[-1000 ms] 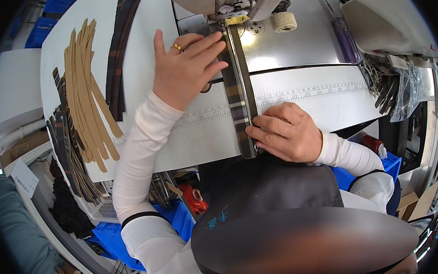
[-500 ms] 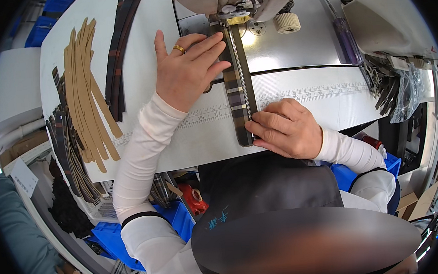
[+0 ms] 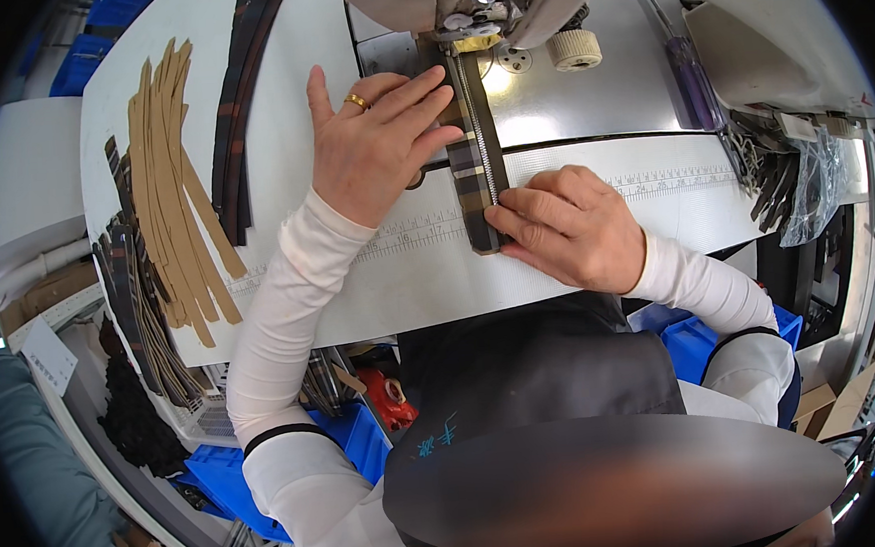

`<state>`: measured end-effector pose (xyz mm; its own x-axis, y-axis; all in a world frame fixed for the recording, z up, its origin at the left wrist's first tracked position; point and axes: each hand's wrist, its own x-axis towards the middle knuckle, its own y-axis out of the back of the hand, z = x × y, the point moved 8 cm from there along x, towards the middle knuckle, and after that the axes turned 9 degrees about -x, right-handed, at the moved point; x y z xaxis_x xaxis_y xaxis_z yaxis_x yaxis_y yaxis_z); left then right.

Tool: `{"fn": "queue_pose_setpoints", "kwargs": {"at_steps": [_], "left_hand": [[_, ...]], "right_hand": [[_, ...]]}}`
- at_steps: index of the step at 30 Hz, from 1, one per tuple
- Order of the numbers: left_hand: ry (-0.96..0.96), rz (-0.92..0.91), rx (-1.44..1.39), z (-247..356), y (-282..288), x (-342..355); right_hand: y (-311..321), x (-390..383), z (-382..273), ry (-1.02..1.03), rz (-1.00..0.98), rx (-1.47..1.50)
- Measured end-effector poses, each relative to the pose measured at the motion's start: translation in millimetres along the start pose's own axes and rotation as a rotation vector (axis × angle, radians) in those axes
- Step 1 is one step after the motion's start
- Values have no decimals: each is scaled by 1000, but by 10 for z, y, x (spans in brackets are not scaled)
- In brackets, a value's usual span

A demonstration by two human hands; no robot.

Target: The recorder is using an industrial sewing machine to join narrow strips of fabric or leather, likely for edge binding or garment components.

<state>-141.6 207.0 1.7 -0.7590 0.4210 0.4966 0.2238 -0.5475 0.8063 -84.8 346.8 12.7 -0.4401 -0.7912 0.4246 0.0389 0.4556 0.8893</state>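
Note:
A zipper on dark tape [image 3: 491,160], backed by a plaid fabric strip [image 3: 469,176], runs from under the sewing machine's presser foot [image 3: 447,47] toward me. My left hand [image 3: 364,143] lies to its left, fingers stretched out and thumb apart, the fingertips resting on the strip's edge close below the foot. At the near end my right hand [image 3: 580,230] pinches the zipper and strip between thumb and fingers. The fingertips cover part of that end. The needle is hard to make out.
Tan strips [image 3: 167,190] lie on the left of the white table [image 3: 359,298], with dark plaid strips [image 3: 247,105] beside them. A purple-handled tool [image 3: 691,77] and a clear plastic bag [image 3: 818,185] are at the right. Blue bins [image 3: 230,477] stand below.
The zipper strip has slid away from me, farther under the machine, and its near end is higher. My right hand has moved forward with it. My left hand has barely shifted.

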Motion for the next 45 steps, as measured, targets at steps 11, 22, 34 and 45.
{"fn": "queue_pose_setpoints", "kwargs": {"at_steps": [11,22,34,45], "left_hand": [[8,-8,16,-3,-14,2],[-19,-32,65,-25,-45,-24],[-13,-21,47,-57,-107,-52],[-11,-29,38,-32,-121,-36]], "right_hand": [[-42,104,165,3,-7,-21],[-28,259,298,27,76,-63],[-72,400,494,23,84,-48],[-165,465,670,-3,101,-66]]}}
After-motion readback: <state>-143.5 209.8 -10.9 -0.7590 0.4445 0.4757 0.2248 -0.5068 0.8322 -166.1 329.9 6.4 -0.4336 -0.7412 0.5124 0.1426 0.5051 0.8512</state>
